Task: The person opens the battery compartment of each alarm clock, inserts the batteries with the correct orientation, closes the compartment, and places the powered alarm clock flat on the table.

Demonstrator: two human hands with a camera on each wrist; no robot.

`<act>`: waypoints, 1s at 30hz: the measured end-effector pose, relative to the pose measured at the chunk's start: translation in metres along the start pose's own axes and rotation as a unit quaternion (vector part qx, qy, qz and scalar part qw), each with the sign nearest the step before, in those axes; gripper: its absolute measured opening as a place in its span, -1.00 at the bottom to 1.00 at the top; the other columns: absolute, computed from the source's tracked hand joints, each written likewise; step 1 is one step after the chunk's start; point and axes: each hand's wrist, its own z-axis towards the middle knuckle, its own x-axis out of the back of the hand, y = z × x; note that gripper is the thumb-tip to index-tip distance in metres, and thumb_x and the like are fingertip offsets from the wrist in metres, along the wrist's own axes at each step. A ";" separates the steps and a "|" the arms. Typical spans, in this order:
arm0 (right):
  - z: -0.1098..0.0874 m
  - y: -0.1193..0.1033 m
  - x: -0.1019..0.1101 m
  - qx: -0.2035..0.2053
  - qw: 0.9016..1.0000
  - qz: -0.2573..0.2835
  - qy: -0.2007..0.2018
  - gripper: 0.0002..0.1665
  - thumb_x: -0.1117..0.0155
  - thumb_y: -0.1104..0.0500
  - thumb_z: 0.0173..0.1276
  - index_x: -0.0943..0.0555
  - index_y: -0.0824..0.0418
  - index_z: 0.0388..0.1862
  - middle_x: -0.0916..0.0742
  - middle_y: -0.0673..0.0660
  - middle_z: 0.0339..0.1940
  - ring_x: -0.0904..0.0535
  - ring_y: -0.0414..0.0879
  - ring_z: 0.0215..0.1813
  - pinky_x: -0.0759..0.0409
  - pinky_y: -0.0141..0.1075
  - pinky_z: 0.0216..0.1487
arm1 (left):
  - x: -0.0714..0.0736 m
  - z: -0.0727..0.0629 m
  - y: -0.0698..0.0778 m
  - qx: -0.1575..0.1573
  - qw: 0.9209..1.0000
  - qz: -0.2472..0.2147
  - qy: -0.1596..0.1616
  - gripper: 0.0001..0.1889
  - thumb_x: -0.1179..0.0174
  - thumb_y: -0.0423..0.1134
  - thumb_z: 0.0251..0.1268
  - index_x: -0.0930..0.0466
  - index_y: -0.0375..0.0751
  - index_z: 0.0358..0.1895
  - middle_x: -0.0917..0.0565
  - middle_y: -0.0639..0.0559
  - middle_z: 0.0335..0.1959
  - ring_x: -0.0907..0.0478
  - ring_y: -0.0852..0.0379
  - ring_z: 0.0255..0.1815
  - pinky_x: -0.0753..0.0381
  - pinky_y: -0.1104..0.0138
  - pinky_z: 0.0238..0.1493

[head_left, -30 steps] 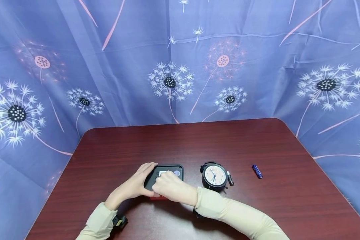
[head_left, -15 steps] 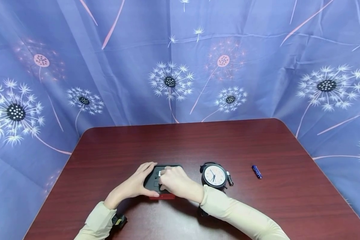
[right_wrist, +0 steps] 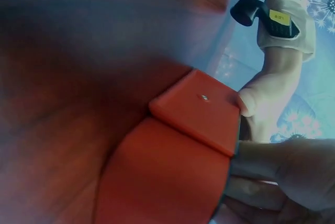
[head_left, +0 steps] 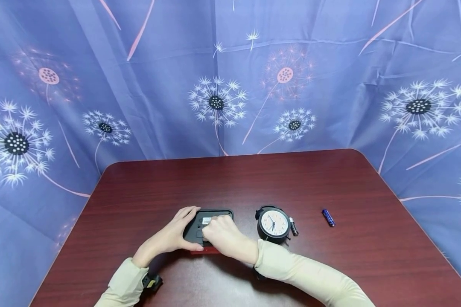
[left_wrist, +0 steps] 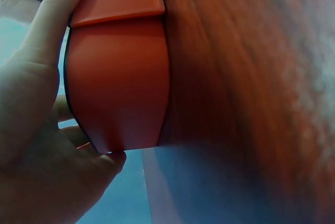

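Note:
A boxy device (head_left: 193, 233) with red sides and a black panel facing up lies on the table; a white barcode label (head_left: 206, 221) is on the panel. My left hand (head_left: 171, 233) grips its left end, thumb along the near side and fingers at the far edge. In the left wrist view its red casing (left_wrist: 118, 80) fills the span between thumb and fingers. My right hand (head_left: 224, 236) is curled over the panel's right part, fingertips down against it. Its fingers (right_wrist: 256, 161) show at the panel's dark edge in the right wrist view; I cannot tell whether they pinch anything.
Right of the device stands a black twin-bell alarm clock (head_left: 273, 223) with a white face. A black-and-white battery (head_left: 293, 227) lies close beside it, and a blue battery (head_left: 328, 218) lies farther right. A blue dandelion-print curtain (head_left: 165, 85) hangs behind the table (head_left: 292, 179).
My right hand shifted right across the panel, then slightly back toward the near edge, baring the barcode label more. My left hand keeps its grip on the device.

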 end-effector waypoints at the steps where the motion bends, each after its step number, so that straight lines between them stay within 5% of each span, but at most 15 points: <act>1: 0.001 0.000 0.001 0.009 1.000 -0.003 -0.001 -0.85 -0.39 0.08 -0.01 -0.64 -0.12 -0.70 -0.65 -0.13 -0.71 -0.53 -0.22 -0.62 -0.44 -0.34 -0.65 | 0.000 0.000 0.000 -0.001 1.000 0.001 0.001 0.11 -0.53 0.10 -0.23 -0.21 -0.38 0.42 -0.31 -0.28 0.38 -0.22 -0.16 0.41 -0.36 -0.03 0.28; 13: 0.006 0.007 0.004 0.130 0.991 -0.017 -0.030 -0.83 -0.32 0.04 0.10 -0.62 -0.16 -0.65 -0.66 -0.21 -0.63 -0.54 -0.24 -0.53 -0.45 -0.39 -0.59 | 0.000 0.001 -0.001 -0.019 1.000 -0.016 0.009 0.11 -0.55 0.10 -0.28 -0.23 -0.40 0.38 -0.35 -0.26 0.35 -0.22 -0.18 0.41 -0.30 -0.07 0.31; 30: 0.006 0.013 -0.001 0.117 0.993 0.019 0.008 -0.83 -0.37 0.02 0.06 -0.60 -0.04 -0.65 -0.64 -0.14 -0.68 -0.55 -0.21 -0.59 -0.47 -0.37 -0.63 | -0.001 0.000 0.000 -0.010 1.000 -0.023 0.010 0.08 -0.52 0.09 -0.23 -0.22 -0.39 0.38 -0.35 -0.23 0.36 -0.20 -0.16 0.42 -0.28 -0.06 0.32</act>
